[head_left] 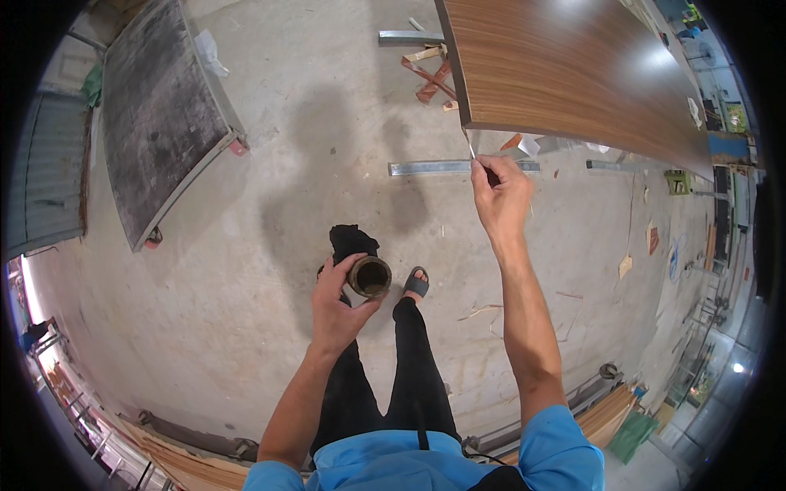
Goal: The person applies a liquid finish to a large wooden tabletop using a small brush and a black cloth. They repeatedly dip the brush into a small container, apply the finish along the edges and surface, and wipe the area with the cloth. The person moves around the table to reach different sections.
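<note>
My left hand (334,314) is closed around a small round open-topped pot (370,277) with a dark brown inside; what it contains is hard to make out. A crumpled black cloth (352,239) shows just beyond the pot, against the same hand. Out in front, my right hand (504,200) pinches a thin pale stick-like tool (470,146). The upper end of this tool reaches the near left corner of a brown wood-grain panel (565,74); whether it touches cannot be told. The fingertips sit just below that corner.
Metal bars (430,168) lie on the concrete floor below the panel, with tape and wood scraps (430,78) near its left edge. A dark-topped wheeled platform (168,106) stands at the left. Long boards (184,454) are stacked close behind me.
</note>
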